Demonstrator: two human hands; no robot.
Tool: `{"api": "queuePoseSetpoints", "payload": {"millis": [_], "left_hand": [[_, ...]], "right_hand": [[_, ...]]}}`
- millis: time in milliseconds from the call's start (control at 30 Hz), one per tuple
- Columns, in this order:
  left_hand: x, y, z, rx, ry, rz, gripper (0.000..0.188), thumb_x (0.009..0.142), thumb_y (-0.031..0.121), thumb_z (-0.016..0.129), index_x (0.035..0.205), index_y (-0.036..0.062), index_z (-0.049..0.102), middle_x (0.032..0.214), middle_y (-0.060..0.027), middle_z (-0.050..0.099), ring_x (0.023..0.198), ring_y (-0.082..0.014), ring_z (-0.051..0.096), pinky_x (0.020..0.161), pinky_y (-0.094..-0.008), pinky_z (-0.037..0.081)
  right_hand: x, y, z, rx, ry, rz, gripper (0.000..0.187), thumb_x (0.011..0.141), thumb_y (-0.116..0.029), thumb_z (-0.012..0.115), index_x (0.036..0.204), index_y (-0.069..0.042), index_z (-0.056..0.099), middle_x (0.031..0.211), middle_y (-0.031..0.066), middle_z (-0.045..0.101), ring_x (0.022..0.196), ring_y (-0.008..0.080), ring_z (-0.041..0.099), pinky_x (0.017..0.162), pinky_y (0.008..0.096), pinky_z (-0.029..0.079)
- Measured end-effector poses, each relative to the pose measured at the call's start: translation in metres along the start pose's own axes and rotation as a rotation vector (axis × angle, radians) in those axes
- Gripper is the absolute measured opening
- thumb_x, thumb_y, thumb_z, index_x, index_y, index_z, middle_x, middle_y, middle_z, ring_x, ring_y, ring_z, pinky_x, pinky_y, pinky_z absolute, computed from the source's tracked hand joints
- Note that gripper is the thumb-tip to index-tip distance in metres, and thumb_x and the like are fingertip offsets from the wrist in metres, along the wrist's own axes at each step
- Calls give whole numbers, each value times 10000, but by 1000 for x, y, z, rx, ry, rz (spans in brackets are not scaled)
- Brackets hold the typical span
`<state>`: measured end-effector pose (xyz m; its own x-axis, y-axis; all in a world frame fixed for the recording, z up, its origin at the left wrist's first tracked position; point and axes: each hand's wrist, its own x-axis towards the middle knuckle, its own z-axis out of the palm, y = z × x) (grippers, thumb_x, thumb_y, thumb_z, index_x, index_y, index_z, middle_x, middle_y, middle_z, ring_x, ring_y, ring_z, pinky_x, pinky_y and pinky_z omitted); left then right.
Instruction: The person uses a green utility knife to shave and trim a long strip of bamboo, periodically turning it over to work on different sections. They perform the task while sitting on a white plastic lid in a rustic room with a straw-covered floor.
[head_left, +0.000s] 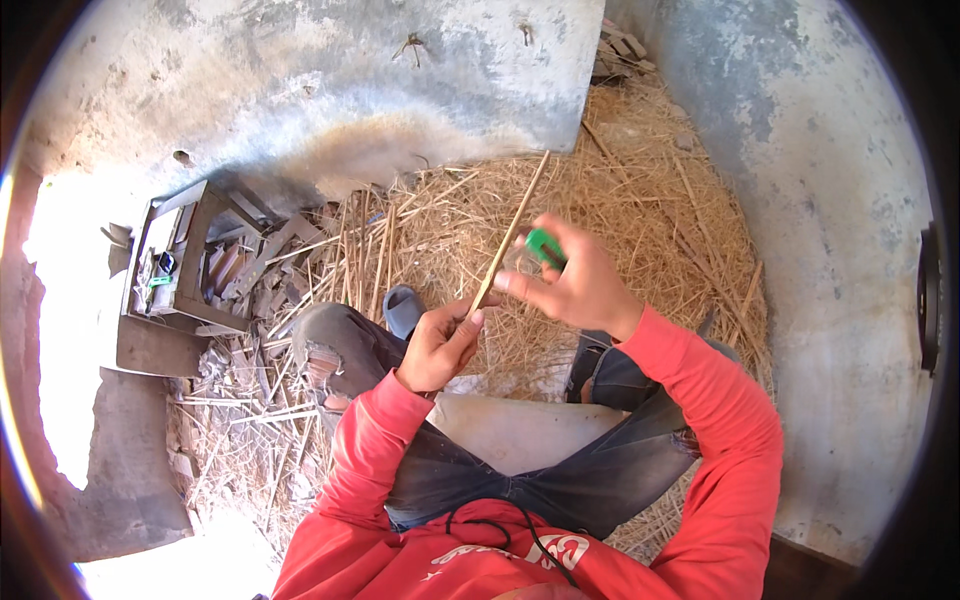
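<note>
Nearest the camera, a red sweatshirt [385, 553] with a dark drawstring [543, 545] at the chest, then dark trousers [600, 470] spread to either side of a pale slab [520, 435]. Farther out, a long thin tan strip [511, 230], seemingly of split cane or wood, slanting up and to the right, far end free in the air over loose straw [650, 200]. Left grip [438, 345] closed snugly around the lower end, thumb laid along it; right grip [578, 280] curled around a small green and black tool [545, 246], just beside the strip, thumb tip very near it, actual contact impossible to tell through the blur. Likely very light, dry and fairly stiff, with some spring toward the slender tip; probably not slippery, but liable to split along the grain or snap under a sharp bend, and perhaps splintery at the long edges. Best held near the lower end, with firm rather than crushing pressure, fingertips off the edges and clear of the tool; for a second hold, around mid-length, to tame any whip at the tip.
</note>
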<state>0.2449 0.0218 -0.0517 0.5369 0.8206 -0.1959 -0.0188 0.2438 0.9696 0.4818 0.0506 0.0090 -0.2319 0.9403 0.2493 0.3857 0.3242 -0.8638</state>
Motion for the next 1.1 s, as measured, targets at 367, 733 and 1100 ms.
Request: {"api": "queuePoseSetpoints", "payload": {"millis": [367, 733, 1100], "left_hand": [[0, -6, 6, -227, -97, 46, 539, 1126, 381, 333, 1336, -68, 545, 622, -24, 528, 447, -89, 438, 442, -219, 349], [0, 1, 0, -116, -13, 62, 466, 1116, 326, 414, 1377, -42, 532, 631, 1, 500, 473, -65, 407, 462, -211, 338], [2, -3, 0, -136, 13, 52, 398, 1133, 315, 345, 1271, -3, 541, 588, -45, 535, 425, -91, 385, 468, -208, 328]], "right_hand": [[1, 8, -3, -15, 142, 117, 373, 875, -368, 803, 1008, -36, 696, 692, 1, 600, 565, 108, 526, 547, 307, 442], [-6, 8, -10, 52, -441, 68, 245, 867, -271, 801, 832, -37, 738, 595, 6, 578, 566, 98, 497, 562, 312, 398], [1, 9, -5, 26, -116, 125, 409, 851, -424, 791, 785, -38, 671, 581, -15, 506, 570, 112, 475, 559, 322, 399]]}}
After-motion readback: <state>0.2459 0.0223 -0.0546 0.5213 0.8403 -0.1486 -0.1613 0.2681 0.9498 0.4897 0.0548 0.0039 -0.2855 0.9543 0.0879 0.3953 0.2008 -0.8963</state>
